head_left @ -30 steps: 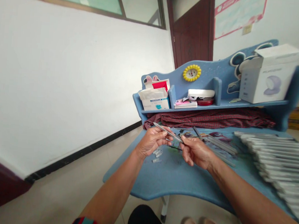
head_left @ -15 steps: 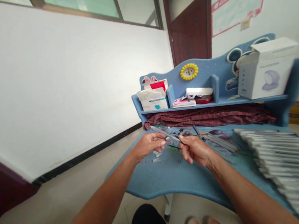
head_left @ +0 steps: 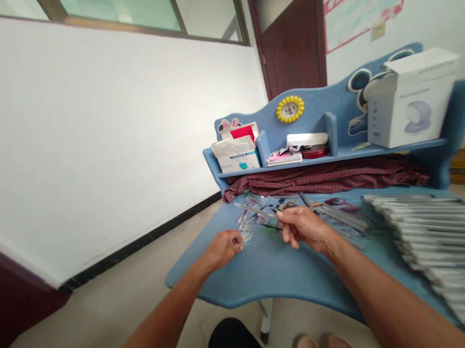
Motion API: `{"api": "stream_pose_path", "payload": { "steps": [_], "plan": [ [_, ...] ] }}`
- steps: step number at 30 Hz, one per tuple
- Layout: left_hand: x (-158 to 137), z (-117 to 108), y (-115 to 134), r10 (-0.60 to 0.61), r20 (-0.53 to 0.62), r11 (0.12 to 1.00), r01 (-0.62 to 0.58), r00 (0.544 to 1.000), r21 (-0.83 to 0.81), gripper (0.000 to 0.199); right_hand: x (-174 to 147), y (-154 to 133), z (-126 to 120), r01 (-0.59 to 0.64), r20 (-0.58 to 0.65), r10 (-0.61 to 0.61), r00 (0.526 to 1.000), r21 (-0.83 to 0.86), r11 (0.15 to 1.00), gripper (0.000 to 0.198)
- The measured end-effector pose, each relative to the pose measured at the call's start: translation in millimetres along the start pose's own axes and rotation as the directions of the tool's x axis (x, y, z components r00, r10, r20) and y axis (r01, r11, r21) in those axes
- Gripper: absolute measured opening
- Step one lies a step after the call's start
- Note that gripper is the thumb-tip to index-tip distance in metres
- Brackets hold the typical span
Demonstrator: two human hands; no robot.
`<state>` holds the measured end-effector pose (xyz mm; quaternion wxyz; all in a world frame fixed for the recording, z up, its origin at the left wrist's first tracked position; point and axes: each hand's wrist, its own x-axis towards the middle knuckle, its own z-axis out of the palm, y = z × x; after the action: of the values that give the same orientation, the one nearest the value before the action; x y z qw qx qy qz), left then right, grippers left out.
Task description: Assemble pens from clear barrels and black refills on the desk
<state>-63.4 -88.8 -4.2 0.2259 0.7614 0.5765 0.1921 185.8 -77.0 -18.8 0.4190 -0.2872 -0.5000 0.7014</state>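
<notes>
My right hand is closed on one end of a thin translucent tube, which points left above the desk. My left hand is low over the desk, fingers curled together beside several small white pieces; what it pinches, if anything, is hidden. Beyond my hands, loose small dark and clear parts lie scattered. More translucent tubes rest past my right wrist. At the right, a large stack of pale, thin rods lies side by side.
The blue desk has a raised shelf holding a white box, a mask box and a red round case. A plaid cloth lies bunched under the shelf. A white wall stands at left.
My left hand has moved down and toward me, away from the tube to the small white pieces, its fingers curling in. My right hand still holds the tube in nearly the same place.
</notes>
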Motion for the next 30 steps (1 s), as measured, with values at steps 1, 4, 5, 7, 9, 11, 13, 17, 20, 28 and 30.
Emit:
{"api": "stream_pose_path", "payload": {
  "steps": [1, 4, 5, 7, 9, 11, 13, 17, 20, 28, 30],
  "plan": [
    [-0.8, -3.7, 0.3, -0.036, 0.013, 0.996, 0.037, 0.999, -0.082, 0.009, -0.4, -0.2, -0.1, -0.007, 0.007, 0.007, 1.0, -0.011, 1.0, 0.029],
    [-3.4, -18.1, 2.2, -0.124, 0.004, 0.945, 0.12, 0.992, -0.303, 0.018, -1.8, -0.3, 0.3, -0.017, 0.028, 0.019, 0.999, -0.049, 0.999, 0.033],
    [-4.3, -23.0, 3.3, -0.135, -0.023, 0.926, 0.118, 0.991, -0.358, 0.021, -2.3, 0.0, 0.6, -0.022, 0.037, 0.024, 0.999, -0.063, 0.998, 0.034],
    [-5.8, -31.4, 5.7, -0.135, -0.09, 0.893, 0.081, 0.987, -0.443, 0.025, -2.8, 0.8, 1.3, -0.032, 0.051, 0.037, 0.998, -0.086, 0.996, 0.035],
    [-7.4, -37.2, 7.8, -0.131, -0.144, 0.865, 0.042, 0.981, -0.5, 0.026, -2.9, 2.0, 1.7, -0.041, 0.059, 0.047, 0.997, -0.106, 0.994, 0.034],
    [-8.9, -40.5, 9.0, -0.134, -0.173, 0.843, 0.02, 0.976, -0.538, 0.026, -2.6, 3.3, 1.7, -0.045, 0.061, 0.052, 0.997, -0.122, 0.992, 0.033],
    [-10.2, -42.1, 9.2, -0.14, -0.183, 0.824, 0.012, 0.973, -0.566, 0.025, -2.2, 4.5, 1.4, -0.05, 0.058, 0.058, 0.997, -0.134, 0.99, 0.033],
    [-12.1, -42.9, 8.7, -0.141, -0.179, 0.818, 0.013, 0.974, -0.576, 0.025, -1.6, 6.6, 1.6, -0.065, 0.053, 0.074, 0.996, -0.146, 0.987, 0.032],
    [-12.6, -42.3, 9.0, -0.131, -0.167, 0.829, 0.015, 0.977, -0.559, 0.023, -1.7, 7.7, 3.1, -0.073, 0.051, 0.081, 0.995, -0.152, 0.986, 0.032],
    [-9.5, -40.7, 8.5, -0.063, -0.062, 0.834, 0.018, 0.996, -0.551, 0.023, -2.7, 8.5, 7.8, -0.089, 0.048, 0.099, 0.994, -0.188, 0.978, 0.032],
    [-9.1, -41.3, 8.8, -0.062, -0.035, 0.817, 0.03, 0.997, -0.576, 0.023, -2.5, 9.4, 9.0, -0.076, 0.035, 0.084, 0.996, -0.184, 0.98, 0.032]
  ]
}}
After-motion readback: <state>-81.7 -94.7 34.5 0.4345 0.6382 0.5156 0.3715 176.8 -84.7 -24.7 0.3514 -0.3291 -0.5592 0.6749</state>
